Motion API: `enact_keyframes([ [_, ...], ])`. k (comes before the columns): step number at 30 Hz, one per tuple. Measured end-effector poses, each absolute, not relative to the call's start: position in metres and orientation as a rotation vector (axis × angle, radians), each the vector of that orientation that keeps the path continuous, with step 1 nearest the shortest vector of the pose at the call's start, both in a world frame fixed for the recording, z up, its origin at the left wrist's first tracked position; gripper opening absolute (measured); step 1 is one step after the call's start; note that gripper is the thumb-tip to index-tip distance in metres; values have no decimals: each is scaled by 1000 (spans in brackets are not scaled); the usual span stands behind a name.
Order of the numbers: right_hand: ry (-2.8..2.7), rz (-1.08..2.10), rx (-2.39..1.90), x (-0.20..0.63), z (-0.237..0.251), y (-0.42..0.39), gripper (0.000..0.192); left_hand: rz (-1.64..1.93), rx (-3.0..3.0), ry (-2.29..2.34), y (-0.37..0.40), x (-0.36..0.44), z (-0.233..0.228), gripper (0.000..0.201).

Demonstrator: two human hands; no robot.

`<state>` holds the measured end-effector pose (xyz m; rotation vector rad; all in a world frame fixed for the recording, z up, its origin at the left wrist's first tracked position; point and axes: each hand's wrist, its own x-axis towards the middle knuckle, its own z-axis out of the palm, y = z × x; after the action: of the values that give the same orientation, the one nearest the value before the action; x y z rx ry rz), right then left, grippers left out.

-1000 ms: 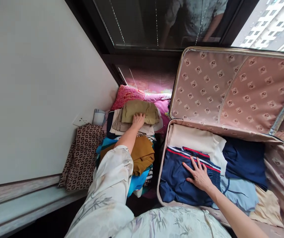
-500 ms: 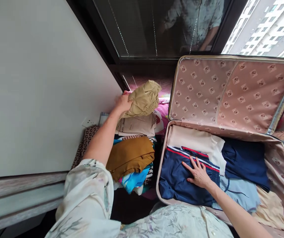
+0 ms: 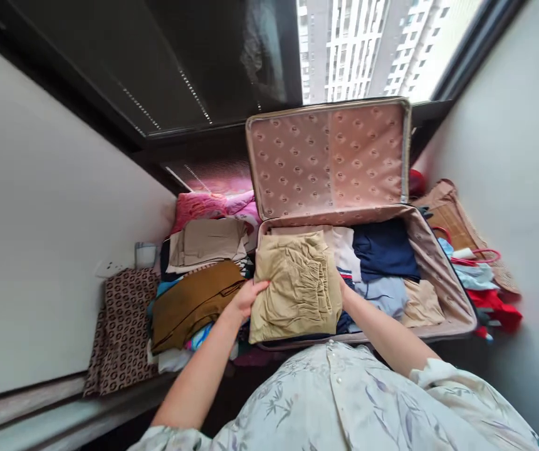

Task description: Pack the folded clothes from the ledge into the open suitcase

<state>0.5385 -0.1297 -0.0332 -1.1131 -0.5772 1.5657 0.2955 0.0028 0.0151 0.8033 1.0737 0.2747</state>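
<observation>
I hold a folded khaki garment [image 3: 298,285] over the left half of the open suitcase [image 3: 443,275]. My left hand [image 3: 245,299] grips its left edge. My right hand [image 3: 342,289] is mostly hidden behind its right edge and seems to hold it there. Under and beside the garment lie folded clothes in the case: a navy piece [image 3: 385,250], a pale blue piece [image 3: 382,294] and a cream one [image 3: 345,244]. The patterned pink lid [image 3: 328,156] stands upright behind.
Left of the suitcase sits a pile of folded clothes with a brown garment [image 3: 194,300] and a beige one [image 3: 208,241]. A patterned brown cloth [image 3: 121,326] lies by the white wall. Red and blue items [image 3: 486,294] and a woven bag [image 3: 452,216] crowd the right side.
My left hand lifted the khaki garment off the pile and carried it right, over the suitcase. My right hand left the navy garment and came to the khaki one. The view swung right.
</observation>
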Motion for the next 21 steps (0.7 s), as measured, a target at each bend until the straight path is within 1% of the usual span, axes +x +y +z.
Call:
enact_keyframes([
  [1, -503, 1586, -1089, 541, -37, -144, 80, 236, 754, 1079, -12, 299, -3, 36],
  [3, -342, 1666, -1030, 546, -47, -176, 78, 200, 680, 1058, -35, 304, -30, 45],
  [5, -279, 1723, -1037, 554, -56, -205, 77, 202, 637, 1017, -48, 311, -44, 56],
  [7, -282, 1682, -1124, 569, -59, -225, 76, 223, 621, 980, -56, 327, -49, 60],
  [12, -359, 1328, -1329, 650, -35, -242, 67, 272, 715, 840, -68, 413, -51, 55],
  [16, -579, 1047, -1497, 745, -17, -250, 71, 269, 866, 701, -74, 509, -54, 61],
  [19, -729, 765, -1868, 802, -20, -260, 76, 246, 1241, 773, -78, 570, -60, 70],
  [21, -758, 609, -2081, 819, -32, -267, 78, 237, 1560, 893, -83, 593, -68, 77],
])
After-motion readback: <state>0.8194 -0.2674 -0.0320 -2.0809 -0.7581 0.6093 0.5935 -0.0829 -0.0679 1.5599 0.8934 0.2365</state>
